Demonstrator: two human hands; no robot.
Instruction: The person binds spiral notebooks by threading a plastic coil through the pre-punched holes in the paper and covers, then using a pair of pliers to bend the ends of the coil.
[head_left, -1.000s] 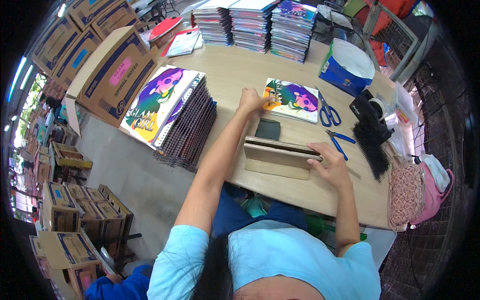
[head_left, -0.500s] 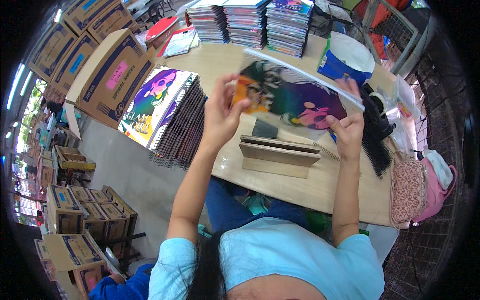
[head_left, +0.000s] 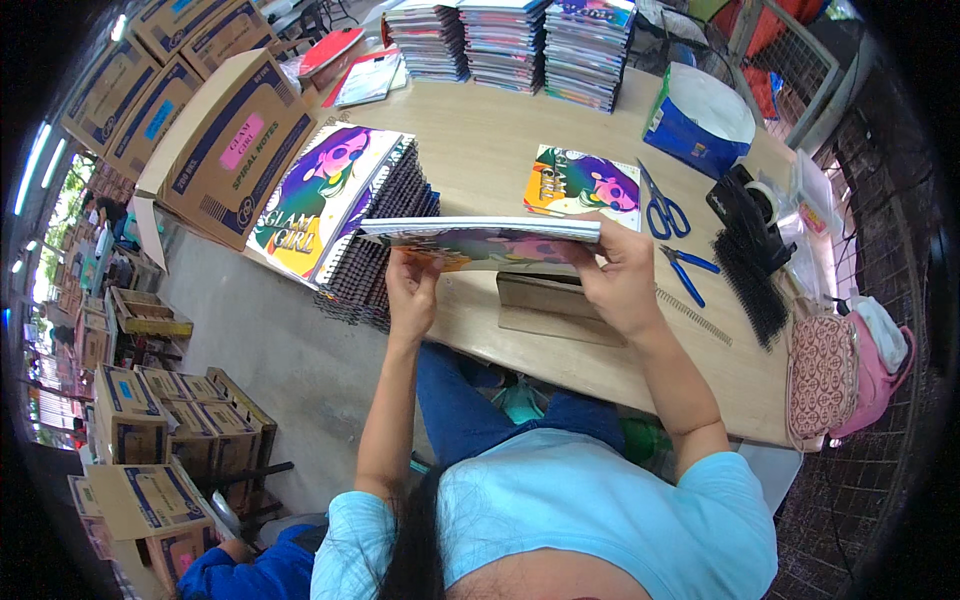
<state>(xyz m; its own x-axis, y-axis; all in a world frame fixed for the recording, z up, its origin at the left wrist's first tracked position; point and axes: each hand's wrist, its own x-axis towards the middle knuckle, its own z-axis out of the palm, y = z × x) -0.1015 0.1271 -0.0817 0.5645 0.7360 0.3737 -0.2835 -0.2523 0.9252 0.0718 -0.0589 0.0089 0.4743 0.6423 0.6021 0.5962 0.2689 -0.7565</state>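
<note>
Between my two hands is a notebook [head_left: 500,246] with a colourful cover, tilted so that its white page edge faces up. My left hand [head_left: 412,295] grips its left end, and my right hand [head_left: 622,280] pinches the right end. Just below it stands a slotted wooden stand [head_left: 560,310], partly hidden by the notebook and my right hand. Another notebook [head_left: 592,188] with the same cover lies flat beyond. Left of my hands rises a stack of spiral-bound notebooks [head_left: 312,205] with black coils along the side.
Right of my right hand lie blue-handled scissors [head_left: 664,212], blue pliers [head_left: 688,272], a loose coil [head_left: 697,316], a bunch of black coils [head_left: 750,292] and a black tape dispenser [head_left: 742,212]. Notebook stacks [head_left: 590,55] line the back. An open carton [head_left: 225,160] stands left, a patterned pouch [head_left: 822,380] right.
Both hands have brought the notebook lower and toward the left, turning it from a slanted, cover-showing pose to nearly edge-on. The flat notebook, scissors and pliers behind it have come into sight.
</note>
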